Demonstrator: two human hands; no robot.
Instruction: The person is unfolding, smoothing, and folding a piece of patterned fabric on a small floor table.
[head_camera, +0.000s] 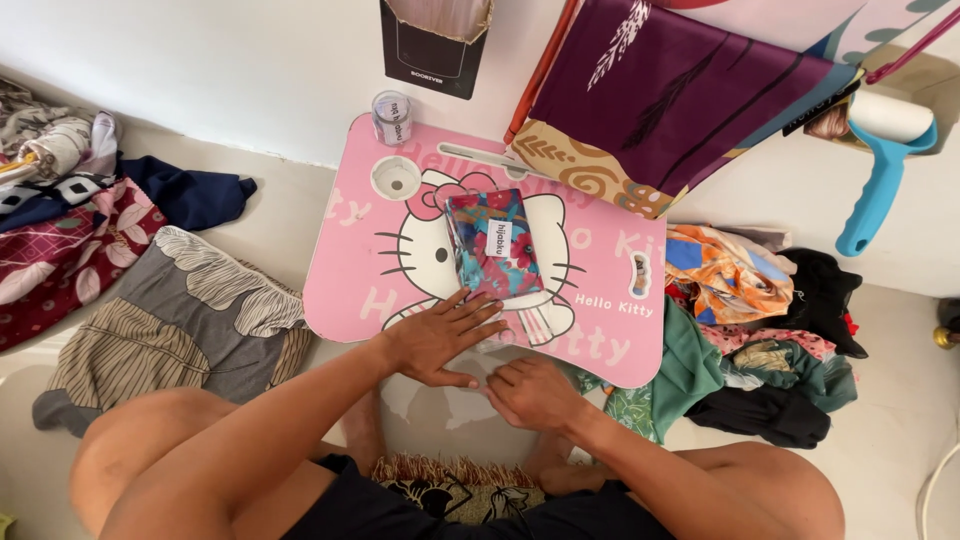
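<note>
A small pink lap table (360, 290) with a white cartoon cat print stands in front of me. On its middle lies a folded floral cloth in a clear packet (493, 244), blue and red, with a white label. My left hand (438, 338) lies flat on the table's near edge, fingers spread, fingertips just below the packet. Beside it, my right hand (533, 392) is curled at the table's front edge, fingers tucked under; I cannot tell whether it grips anything.
A small clear jar (392, 117) stands at the table's far left corner. Piles of folded and loose cloth lie to the left (170, 310) and right (760, 340). A purple patterned cloth (680, 90) hangs above, with a blue lint roller (880, 170) at the right.
</note>
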